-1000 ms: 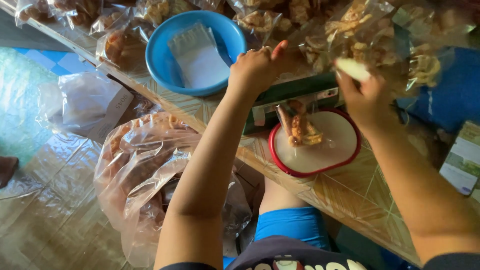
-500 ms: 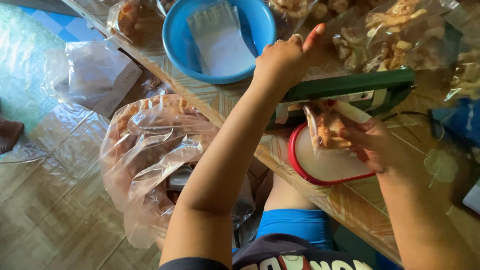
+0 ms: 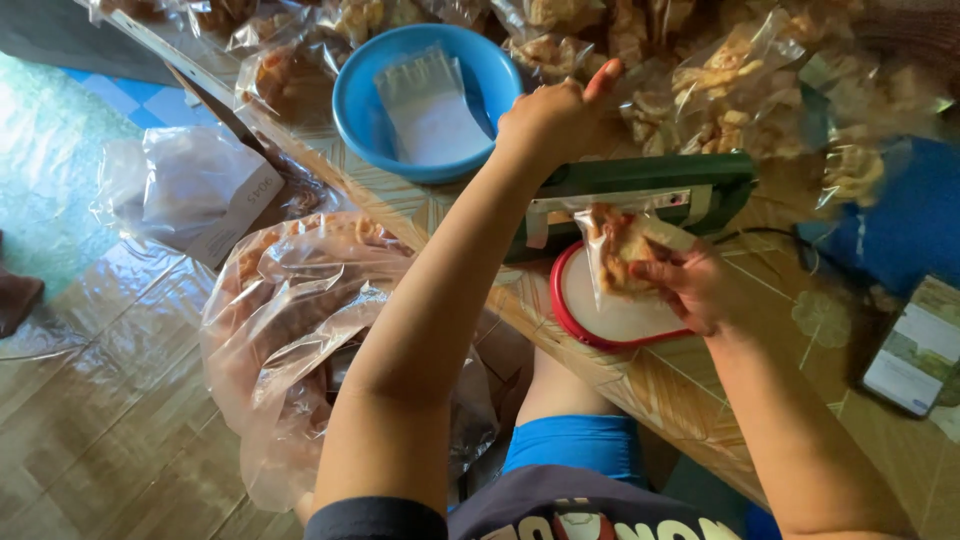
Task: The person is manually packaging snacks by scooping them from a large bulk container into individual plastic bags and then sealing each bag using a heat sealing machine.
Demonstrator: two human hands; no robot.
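**Desk:** What's closest to you?

**Me:** Nearest I see blue shorts [image 3: 575, 445] and a dark shirt hem, with a glossy wood-pattern floor [image 3: 90, 400] to the left. On that floor sits a big crinkled clear plastic sack [image 3: 290, 320] of brownish fried snacks, and past it a smaller cloudy bag [image 3: 185, 190]. I can't make out much more of the room.

**Desk:** And the worktop?

**Me:** It runs diagonally, a low worktop [image 3: 700, 390] with a shiny yellowish patterned covering. On its near edge lies a round white lid with a red rim [image 3: 610, 310]. My right hand [image 3: 690, 285] hovers over it, forearm coming in from the lower right, fingers curled in a pinching grip on a small clear packet of crisp snacks [image 3: 618, 250], held upright with its top tucked under the bar of a green heat sealer [image 3: 640, 195].

**Desk:** Left hand?

**Me:** My left arm stretches straight out. The left hand [image 3: 550, 120] presses knuckles-up on the sealer's left end, fingers folded down, thumb sticking out; the grip is closed flat on the bar rather than around anything.

**Desk:** Farther back?

**Me:** A smooth blue plastic bowl [image 3: 365, 120] holding a stack of empty clear bags [image 3: 430, 105], just beside the left hand. Behind it lie heaps of filled, sealed snack packets [image 3: 720, 90], crinkly and glinting. Far right there's a blue cloth [image 3: 900, 215] and a small printed card [image 3: 915, 350].
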